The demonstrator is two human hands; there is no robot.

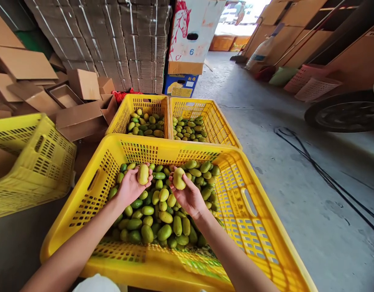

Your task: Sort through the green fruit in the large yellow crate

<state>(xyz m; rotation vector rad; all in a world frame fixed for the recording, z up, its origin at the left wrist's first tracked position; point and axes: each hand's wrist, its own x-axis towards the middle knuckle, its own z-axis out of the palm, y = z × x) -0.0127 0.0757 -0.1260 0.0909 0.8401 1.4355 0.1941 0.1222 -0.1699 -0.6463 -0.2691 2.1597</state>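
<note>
My left hand point(130, 188) is closed around a pale yellow oval fruit point(142, 174), its fingertips showing beyond the fruit. To its right, my right hand point(190, 199) grips a second yellow-green oval fruit point(179, 179) between thumb and fingers. Both hands are inside a large yellow plastic crate point(260, 243), above a pile of similar green and yellowish fruits point(165, 217). The two held fruits are side by side with a gap between them. Part of the pile is hidden behind my forearms.
Two smaller-looking yellow crates point(169, 117) with more fruit stand behind the large one. Another yellow crate point(50, 162) is on the left, near loose cardboard boxes point(83, 85). Stacked flat cartons point(114, 44) rise behind. Black cable point(321, 170) lies on the floor at right, near a wheel point(345, 113).
</note>
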